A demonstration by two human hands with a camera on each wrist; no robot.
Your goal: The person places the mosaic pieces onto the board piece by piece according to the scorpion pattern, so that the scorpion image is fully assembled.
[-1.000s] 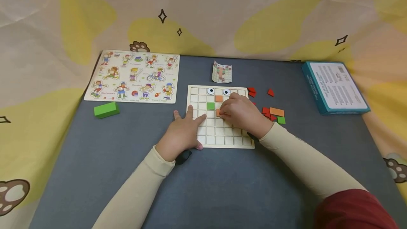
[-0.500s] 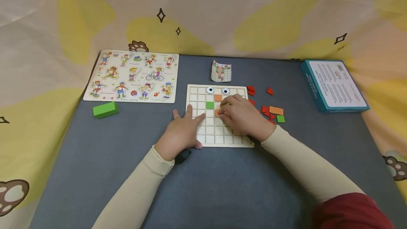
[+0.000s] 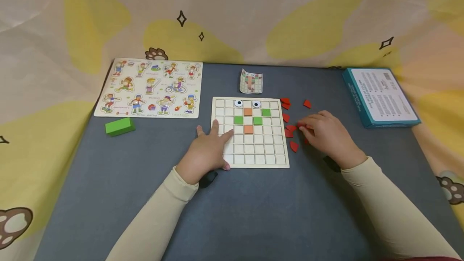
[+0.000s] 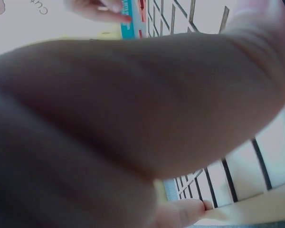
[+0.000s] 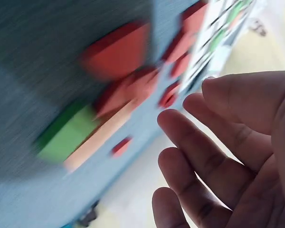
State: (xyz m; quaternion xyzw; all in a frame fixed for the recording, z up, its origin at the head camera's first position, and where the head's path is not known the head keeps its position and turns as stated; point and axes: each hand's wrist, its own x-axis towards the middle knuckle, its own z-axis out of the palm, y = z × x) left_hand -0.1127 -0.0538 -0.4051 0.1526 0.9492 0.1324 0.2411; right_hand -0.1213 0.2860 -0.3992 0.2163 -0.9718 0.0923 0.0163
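Note:
My left hand rests with spread fingers on the left edge of a pale grid board. On the board are round eye pieces, green squares and orange squares. To the right of the board, my right hand hovers over loose red pieces, fingertips close to one of them. In the right wrist view its fingers are loosely bent, with nothing between them. An orange strip and a green square lie by the red pieces there; the hand hides them in the head view.
A small pattern card stands behind the board. At the back left lies a sports picture puzzle, with a green block in front of it. A teal box lies at the back right. A patterned cloth hangs behind the table.
My right hand has left the orange square on the board and moved right to the loose pieces. Green squares it covered on the board now show. The left hand stays in place.

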